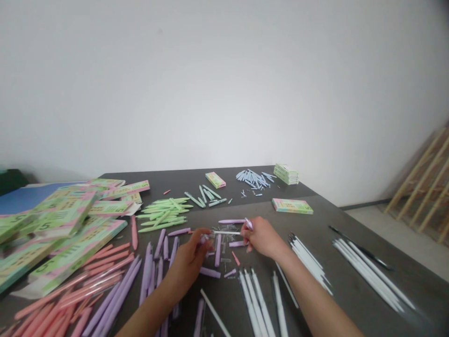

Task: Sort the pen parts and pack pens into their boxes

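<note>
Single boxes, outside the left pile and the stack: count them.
2: one box left of the blue pens, another box in front of the stack; none looks hidden.

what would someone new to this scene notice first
Probably the two bare hands, left and right, meeting mid-table over a slim white rod. Next, the bright spread of pen parts: pink ones at the near left, purple ones beside them, green ones farther back. Printed flat boxes heap up on the far left.

Hands partly hide purple parts — details blurred.
</note>
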The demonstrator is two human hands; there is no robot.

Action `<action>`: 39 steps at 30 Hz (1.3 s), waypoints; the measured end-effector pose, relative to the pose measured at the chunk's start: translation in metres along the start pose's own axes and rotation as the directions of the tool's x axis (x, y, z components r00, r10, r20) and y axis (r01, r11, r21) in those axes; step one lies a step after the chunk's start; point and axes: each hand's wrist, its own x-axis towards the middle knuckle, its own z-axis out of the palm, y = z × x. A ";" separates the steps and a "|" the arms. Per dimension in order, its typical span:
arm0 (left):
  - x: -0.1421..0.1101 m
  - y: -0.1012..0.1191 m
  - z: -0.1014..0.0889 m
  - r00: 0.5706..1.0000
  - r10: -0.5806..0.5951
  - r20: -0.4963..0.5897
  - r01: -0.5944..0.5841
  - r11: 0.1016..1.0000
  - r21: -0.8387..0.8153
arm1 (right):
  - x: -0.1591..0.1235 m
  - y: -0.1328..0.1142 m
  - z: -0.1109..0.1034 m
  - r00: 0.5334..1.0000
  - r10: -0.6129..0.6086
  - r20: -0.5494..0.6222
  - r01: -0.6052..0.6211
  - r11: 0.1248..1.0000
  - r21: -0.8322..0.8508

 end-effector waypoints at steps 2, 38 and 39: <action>0.000 0.000 0.000 0.999 -0.003 -0.051 0.001 1.000 -0.030 | 0.000 -0.001 0.001 1.000 0.002 -0.001 -0.002 1.000 0.006; 0.013 0.017 -0.014 0.852 -0.511 -0.110 0.187 0.494 -0.849 | -0.008 -0.023 0.037 0.989 0.073 0.130 -0.145 0.670 0.728; 0.010 0.022 -0.011 0.868 -0.472 -0.155 0.142 0.534 -0.833 | -0.010 -0.027 0.042 0.984 0.079 0.162 -0.176 0.629 0.757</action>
